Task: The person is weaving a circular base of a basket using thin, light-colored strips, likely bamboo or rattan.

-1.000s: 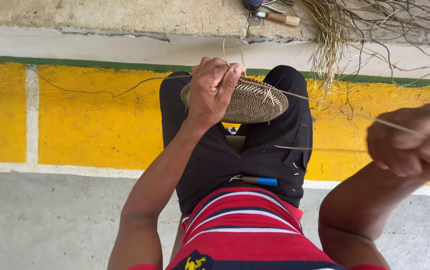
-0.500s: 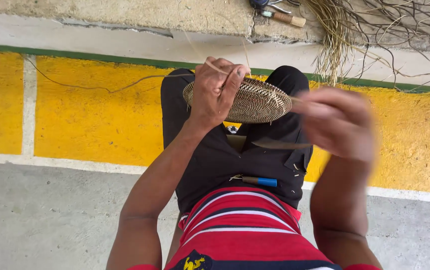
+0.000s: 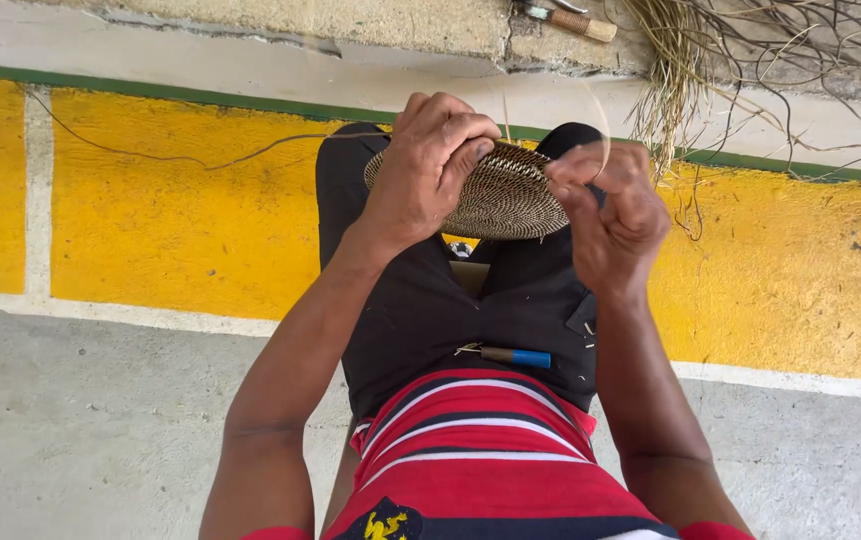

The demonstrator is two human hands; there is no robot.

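A round woven disc [image 3: 506, 198] of pale and dark fibre rests over my knees. My left hand [image 3: 429, 165] grips its left rim from above, thumb over the top. My right hand [image 3: 606, 205] sits at the disc's right edge with fingers pinched on a thin pale fibre strand [image 3: 603, 125] that loops up from it. A small tool with a blue handle [image 3: 516, 356] lies on my lap against the black trousers.
A bundle of dry fibres [image 3: 691, 70] hangs from the concrete ledge at the top right, next to a wooden-handled tool [image 3: 576, 20]. A loose strand [image 3: 201, 160] trails across the yellow painted floor [image 3: 151, 220] on the left. Grey concrete lies nearer me.
My right hand has swung in from far out on the right to the disc's right edge, bringing the strand with it. My left hand has kept its hold on the disc.
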